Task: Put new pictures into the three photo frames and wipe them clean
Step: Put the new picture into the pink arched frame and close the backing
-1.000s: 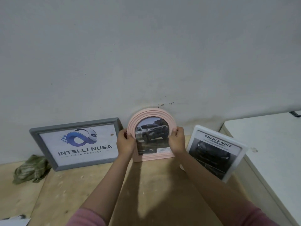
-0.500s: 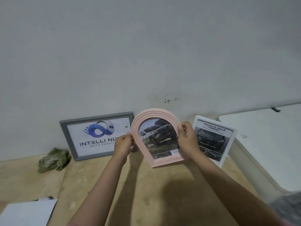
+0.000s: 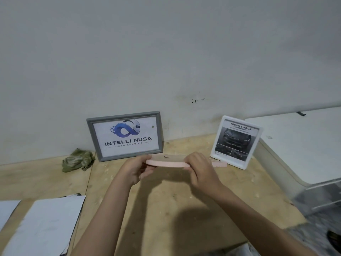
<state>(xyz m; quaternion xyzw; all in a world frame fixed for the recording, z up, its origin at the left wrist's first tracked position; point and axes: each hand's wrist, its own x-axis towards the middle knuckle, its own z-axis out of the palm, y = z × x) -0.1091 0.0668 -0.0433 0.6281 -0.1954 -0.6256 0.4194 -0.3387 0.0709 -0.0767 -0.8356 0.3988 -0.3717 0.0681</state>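
The pink arched frame (image 3: 168, 162) hangs level above the wooden table, seen edge-on, so its picture is hidden. My left hand (image 3: 137, 169) grips its left end and my right hand (image 3: 200, 168) grips its right part. A grey frame (image 3: 125, 135) with an "Intelli Nusa" logo print leans on the wall at the back left. A white frame (image 3: 236, 142) with a dark car print leans at the back right. A crumpled green cloth (image 3: 78, 159) lies left of the grey frame.
White paper sheets (image 3: 46, 224) lie at the table's (image 3: 166, 209) front left. A white cabinet top (image 3: 304, 143) stands along the right side. The grey wall runs close behind the frames.
The pink frame left the wall, came toward me and tipped from upright to flat, edge-on. Both hands kept hold of it. The camera view dropped and shifted.
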